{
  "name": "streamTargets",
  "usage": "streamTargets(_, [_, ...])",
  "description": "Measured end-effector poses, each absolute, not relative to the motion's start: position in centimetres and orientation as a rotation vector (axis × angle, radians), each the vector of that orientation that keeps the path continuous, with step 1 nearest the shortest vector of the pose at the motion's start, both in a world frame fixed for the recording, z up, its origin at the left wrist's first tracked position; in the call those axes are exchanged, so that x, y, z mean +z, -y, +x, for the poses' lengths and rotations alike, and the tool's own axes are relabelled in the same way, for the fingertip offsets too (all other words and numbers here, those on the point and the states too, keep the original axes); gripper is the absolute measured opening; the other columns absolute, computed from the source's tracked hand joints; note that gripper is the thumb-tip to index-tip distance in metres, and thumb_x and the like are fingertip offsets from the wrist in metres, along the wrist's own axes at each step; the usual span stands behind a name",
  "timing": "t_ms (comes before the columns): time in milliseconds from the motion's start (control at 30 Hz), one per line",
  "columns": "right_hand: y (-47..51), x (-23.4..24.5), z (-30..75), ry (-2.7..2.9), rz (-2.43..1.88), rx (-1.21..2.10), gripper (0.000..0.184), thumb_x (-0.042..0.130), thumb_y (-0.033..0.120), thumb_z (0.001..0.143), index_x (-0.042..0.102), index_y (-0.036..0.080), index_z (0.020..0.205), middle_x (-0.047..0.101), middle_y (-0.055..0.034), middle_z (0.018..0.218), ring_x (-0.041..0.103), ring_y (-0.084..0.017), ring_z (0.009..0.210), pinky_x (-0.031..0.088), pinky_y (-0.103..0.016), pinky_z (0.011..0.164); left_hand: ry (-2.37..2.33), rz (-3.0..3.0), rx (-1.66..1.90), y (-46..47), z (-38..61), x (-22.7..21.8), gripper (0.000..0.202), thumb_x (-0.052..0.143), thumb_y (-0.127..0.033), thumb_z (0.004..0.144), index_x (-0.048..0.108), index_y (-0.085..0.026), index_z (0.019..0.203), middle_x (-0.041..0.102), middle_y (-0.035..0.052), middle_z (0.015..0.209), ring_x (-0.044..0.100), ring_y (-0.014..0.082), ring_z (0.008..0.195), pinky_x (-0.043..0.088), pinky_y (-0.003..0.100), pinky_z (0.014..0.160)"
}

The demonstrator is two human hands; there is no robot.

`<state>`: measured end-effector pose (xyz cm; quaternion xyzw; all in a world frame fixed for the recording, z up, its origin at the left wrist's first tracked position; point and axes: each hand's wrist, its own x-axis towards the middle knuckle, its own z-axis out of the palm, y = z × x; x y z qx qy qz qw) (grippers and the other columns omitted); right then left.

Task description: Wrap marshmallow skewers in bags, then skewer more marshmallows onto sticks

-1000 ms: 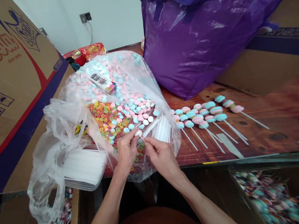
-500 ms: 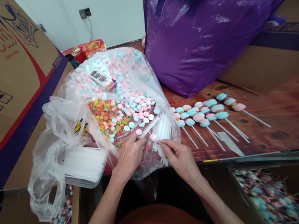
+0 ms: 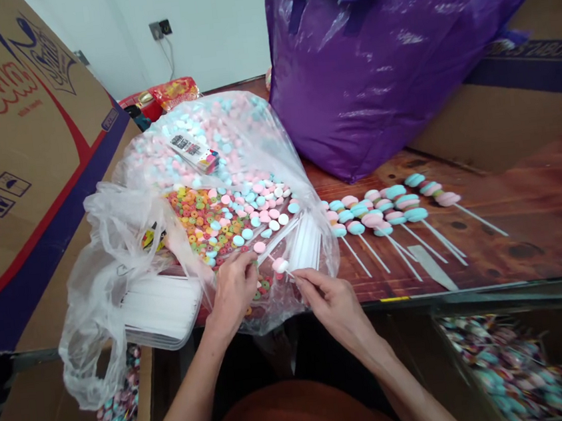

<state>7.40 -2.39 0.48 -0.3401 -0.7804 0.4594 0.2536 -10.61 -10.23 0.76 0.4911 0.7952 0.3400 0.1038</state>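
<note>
fingers [image 3: 302, 278] of right hand [image 3: 331, 302] seemingly around candy stick [image 3: 282, 268]

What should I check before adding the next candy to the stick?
1. Right hand pinches the stick: ok.
2. One pink candy sits on the stick's tip: ok.
3. Left hand rests on the loose candies, within reach of more: ok.
4. Left fingers hold a new candy: cannot tell.
5. Bag is open, spare sticks at hand: ok.
6. Finished skewers lie apart to the right: ok.
</note>
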Motion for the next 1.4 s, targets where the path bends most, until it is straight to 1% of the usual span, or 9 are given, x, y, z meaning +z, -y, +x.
streamTargets(200, [2.6, 1.3, 7.3, 2.242, -0.89, 1.145, 0.032, 0.047, 0.029, 0.095, 0.076, 0.015, 0.091, 0.065, -0.0011, 0.062, 0.058, -0.015, 0.054, 0.043, -0.023, 0.056, -2.235, 1.349, 1.178, 11.0, -11.6, 0.2, 0.027, 0.054, -0.009, 0.085, 0.072, -0.017, 0.104, 0.071, 0.0074, 0.101, 0.066, 0.0188, 0.091, 0.052, 0.031, 0.084])
streamTargets(400, [2.4, 1.0, 7.4, 2.275, -0.89, 1.134, 0.034, 0.046, 0.03, 0.096, 0.076, 0.015, 0.092, 0.068, -0.0022, 0.065, 0.058, -0.015, 0.056, 0.044, -0.024, 0.058, -2.127, 1.635, 0.901, 11.6, -11.4, 1.1, 0.026, 0.053, -0.009, 0.09, 0.072, -0.018, 0.104, 0.065, 0.0059, 0.094, 0.063, 0.0186, 0.088, 0.049, 0.03, 0.081])
streamTargets(600, [2.3, 0.9, 7.5, 2.274, -0.894, 1.11, 0.033, 0.046, 0.031, 0.095, 0.076, 0.016, 0.091, 0.068, -0.0022, 0.063, 0.058, -0.015, 0.054, 0.043, -0.024, 0.055, -2.102, 1.705, 0.728, 11.0, -10.8, 2.1, 0.019, 0.057, -0.021, 0.093, 0.073, -0.02, 0.105, 0.062, 0.0051, 0.092, 0.062, 0.0193, 0.087, 0.048, 0.03, 0.08])
streamTargets(833, [2.3, 0.8, 7.8, 2.25, -0.912, 1.108, 0.033, 0.047, 0.031, 0.095, 0.076, 0.016, 0.093, 0.073, -0.0042, 0.07, 0.062, -0.016, 0.057, 0.043, -0.024, 0.055, -2.166, 1.778, 0.651, 11.4, -10.3, 1.7, 0.018, 0.054, -0.02, 0.095, 0.072, -0.022, 0.1, 0.061, 0.0049, 0.094, 0.061, 0.0184, 0.087, 0.047, 0.028, 0.076])
streamTargets(1067, [2.3, 1.0, 7.6, 2.244, -0.905, 1.099, 0.033, 0.047, 0.031, 0.094, 0.076, 0.017, 0.091, 0.073, -0.0039, 0.07, 0.063, -0.017, 0.058, 0.045, -0.024, 0.057, -2.043, 1.844, 0.672, 12.5, -10.4, 1.4, 0.024, 0.047, -0.017, 0.098, 0.067, -0.021, 0.11, 0.06, 0.0058, 0.102, 0.061, 0.0182, 0.092, 0.049, 0.029, 0.082])
streamTargets(1133, [2.3, 1.0, 7.5, 2.243, -0.911, 1.1, 0.033, 0.047, 0.032, 0.094, 0.075, 0.017, 0.09, 0.072, -0.0032, 0.067, 0.062, -0.016, 0.055, 0.044, -0.024, 0.055, -2.008, 1.886, 0.65, 12.4, -10.4, 1.6, 0.028, 0.045, -0.015, 0.098, 0.065, -0.022, 0.117, 0.061, 0.0056, 0.1, 0.06, 0.0188, 0.094, 0.048, 0.029, 0.083])
streamTargets(1200, [2.3, 1.0, 7.4, 2.24, -0.915, 1.1, 0.033, 0.047, 0.032, 0.094, 0.075, 0.017, 0.089, 0.07, -0.0024, 0.064, 0.06, -0.016, 0.053, 0.043, -0.024, 0.054, -2.0, 1.903, 0.632, 12.1, -10.3, 1.8, 0.031, 0.043, -0.014, 0.098, 0.066, -0.023, 0.117, 0.061, 0.0049, 0.095, 0.059, 0.0181, 0.088, 0.048, 0.028, 0.079])
streamTargets(1300, [2.4, 0.9, 7.5, 2.22, -0.927, 1.098, 0.033, 0.047, 0.033, 0.094, 0.076, 0.017, 0.089, 0.069, -0.0019, 0.063, 0.058, -0.015, 0.052, 0.044, -0.023, 0.054, -2.039, 1.777, 0.792, 11.6, -10.2, 1.4, 0.028, 0.046, -0.013, 0.096, 0.071, -0.022, 0.102, 0.062, 0.0047, 0.09, 0.059, 0.0167, 0.082, 0.048, 0.027, 0.076])
streamTargets(1400, [2.5, 0.9, 7.8, 2.193, -0.933, 1.118, 0.033, 0.048, 0.034, 0.094, 0.076, 0.016, 0.09, 0.066, -0.0011, 0.06, 0.056, -0.015, 0.051, 0.043, -0.023, 0.052, -2.072, 1.394, 1.207, 11.2, -10.3, 0.6, 0.015, 0.058, -0.018, 0.089, 0.072, -0.019, 0.094, 0.066, 0.0051, 0.091, 0.061, 0.0165, 0.081, 0.049, 0.027, 0.074])
